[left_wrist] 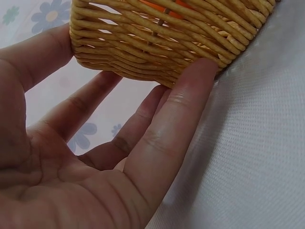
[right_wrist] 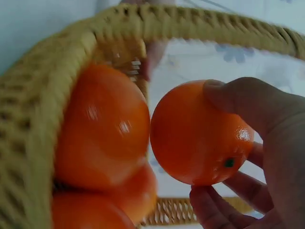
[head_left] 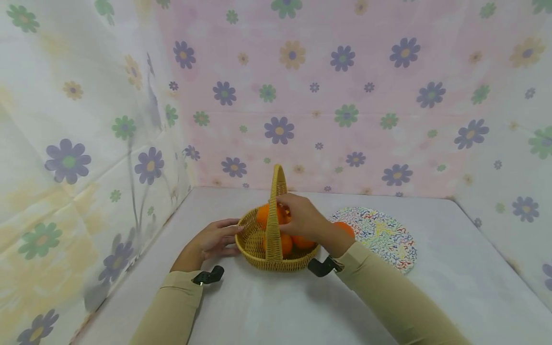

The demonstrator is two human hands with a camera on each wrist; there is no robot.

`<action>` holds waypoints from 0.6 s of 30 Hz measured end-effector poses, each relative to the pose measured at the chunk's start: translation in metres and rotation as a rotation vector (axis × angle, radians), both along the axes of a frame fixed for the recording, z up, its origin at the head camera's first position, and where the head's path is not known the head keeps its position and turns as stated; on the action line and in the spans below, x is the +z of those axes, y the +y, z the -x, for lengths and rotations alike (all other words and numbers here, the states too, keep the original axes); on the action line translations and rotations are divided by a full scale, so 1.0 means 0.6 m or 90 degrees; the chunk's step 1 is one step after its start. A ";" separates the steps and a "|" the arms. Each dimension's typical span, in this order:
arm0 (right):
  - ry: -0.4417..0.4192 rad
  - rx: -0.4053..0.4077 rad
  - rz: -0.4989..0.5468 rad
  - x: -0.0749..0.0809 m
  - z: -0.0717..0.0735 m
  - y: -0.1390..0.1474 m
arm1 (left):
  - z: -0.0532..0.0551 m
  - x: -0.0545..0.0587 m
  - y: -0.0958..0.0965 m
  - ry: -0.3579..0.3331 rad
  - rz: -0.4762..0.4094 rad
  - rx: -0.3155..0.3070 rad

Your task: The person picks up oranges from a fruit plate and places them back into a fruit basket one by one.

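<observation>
My right hand (head_left: pixel 307 216) holds an orange (right_wrist: pixel 198 138) between thumb and fingers, above the wicker basket (head_left: pixel 254 262) and close to its tall arched handle (head_left: pixel 273 235). Other oranges (right_wrist: pixel 102 126) lie in the basket, right beside the held one in the right wrist view. At the basket's left end, my left hand (head_left: pixel 217 238) has its fingers extended, fingertips touching the woven side (left_wrist: pixel 157 43). The basket stands upright on the table.
A round, multicoloured speckled mat (head_left: pixel 384 235) lies on the white-covered table (head_left: pixel 267 306) to the right of the basket. One more orange (head_left: pixel 345 228) shows at the mat's left side, partly behind my right wrist. Flower-print cloth (head_left: pixel 319 115) walls the back and sides.
</observation>
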State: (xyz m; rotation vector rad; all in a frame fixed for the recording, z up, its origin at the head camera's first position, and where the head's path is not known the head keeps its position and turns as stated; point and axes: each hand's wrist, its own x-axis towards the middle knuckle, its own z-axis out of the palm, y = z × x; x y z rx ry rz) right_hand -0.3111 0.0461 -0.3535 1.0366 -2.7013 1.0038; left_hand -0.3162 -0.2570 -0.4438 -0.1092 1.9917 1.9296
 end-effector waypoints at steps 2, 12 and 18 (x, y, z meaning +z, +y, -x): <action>-0.006 0.017 -0.017 -0.005 -0.004 -0.021 | 0.000 0.000 0.000 -0.002 0.000 0.000; 0.012 0.104 -0.040 -0.031 -0.001 -0.064 | -0.001 0.005 0.002 -0.024 -0.020 -0.003; 0.010 0.094 -0.097 -0.040 0.001 -0.062 | 0.000 0.004 0.003 -0.035 -0.035 0.009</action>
